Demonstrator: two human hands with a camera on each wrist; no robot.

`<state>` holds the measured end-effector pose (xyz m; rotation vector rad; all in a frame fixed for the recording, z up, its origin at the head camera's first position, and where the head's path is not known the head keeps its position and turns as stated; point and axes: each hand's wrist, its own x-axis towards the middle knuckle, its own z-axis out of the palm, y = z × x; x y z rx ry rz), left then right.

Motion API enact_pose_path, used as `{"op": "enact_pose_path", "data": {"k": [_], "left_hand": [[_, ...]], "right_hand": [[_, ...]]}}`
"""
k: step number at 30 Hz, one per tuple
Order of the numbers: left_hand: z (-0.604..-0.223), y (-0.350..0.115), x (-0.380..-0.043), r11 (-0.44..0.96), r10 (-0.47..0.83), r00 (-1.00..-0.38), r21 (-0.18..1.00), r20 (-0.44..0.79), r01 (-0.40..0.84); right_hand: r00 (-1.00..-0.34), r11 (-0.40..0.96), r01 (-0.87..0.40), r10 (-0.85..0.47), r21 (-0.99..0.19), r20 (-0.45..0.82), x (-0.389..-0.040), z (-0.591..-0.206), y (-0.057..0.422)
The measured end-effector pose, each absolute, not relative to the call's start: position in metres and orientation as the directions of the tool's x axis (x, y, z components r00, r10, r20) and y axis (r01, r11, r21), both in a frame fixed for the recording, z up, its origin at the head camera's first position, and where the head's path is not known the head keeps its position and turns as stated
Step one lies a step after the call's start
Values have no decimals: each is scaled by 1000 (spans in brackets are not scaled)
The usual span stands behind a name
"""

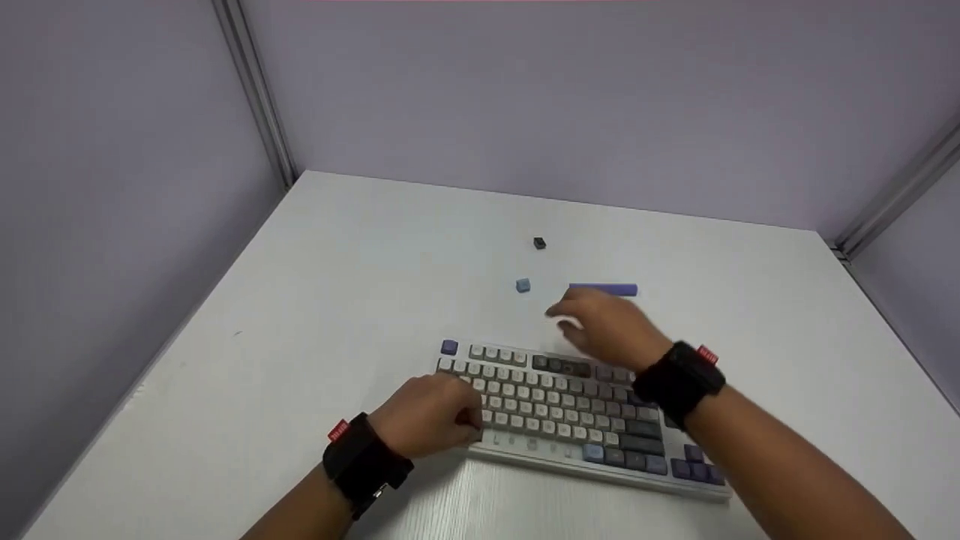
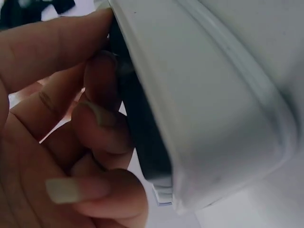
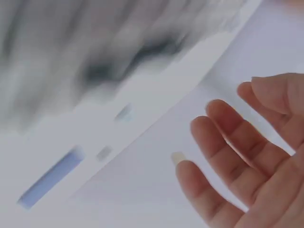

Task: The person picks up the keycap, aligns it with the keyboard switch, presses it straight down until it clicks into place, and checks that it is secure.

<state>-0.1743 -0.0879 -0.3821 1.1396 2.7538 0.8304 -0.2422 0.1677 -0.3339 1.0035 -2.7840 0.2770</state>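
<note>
A white keyboard (image 1: 536, 457) lies at the front of the table with mixed pale, dark grey, blue and purple keycaps. Its bottom row shows bare spots left of a light-blue key (image 1: 593, 453). My left hand (image 1: 431, 416) is at its left front corner. In the left wrist view, bent fingers (image 2: 102, 128) touch a dark keycap (image 2: 142, 137) beside the white case (image 2: 204, 114); whether they pinch it is unclear. My right hand (image 1: 611, 326) hovers around the keyboard's back edge. In the right wrist view its fingers (image 3: 237, 161) are spread, holding nothing.
Behind the keyboard lie a long purple keycap (image 1: 626, 289), a small blue keycap (image 1: 523, 285) and a dark keycap (image 1: 539, 243). The white table (image 1: 360, 247) is bounded by pale walls (image 1: 555, 105) at the back and sides.
</note>
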Motion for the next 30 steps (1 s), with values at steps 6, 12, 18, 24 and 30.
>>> {"op": "enact_pose_path", "data": {"k": [6,12,18,24,30], "left_hand": [[-386,-85,-176,594,663,-736,501,138,629],[-392,-80,-177,590,657,-742,521,134,616],[-394,-79,-178,571,672,-727,526,141,630],[-392,-81,-182,593,656,-742,516,134,618],[-393,-82,-185,591,658,-740,512,142,624]], "right_hand": [[-862,864,-504,-504,7,62,-301,-346,231],[-911,916,-398,-391,36,-127,-312,-367,255],[-909,912,-409,-408,-5,-83,-307,-380,260],[-895,895,-445,-446,-36,-2,-303,-378,256],[-895,886,-446,-445,-125,34,-292,-362,252]]}}
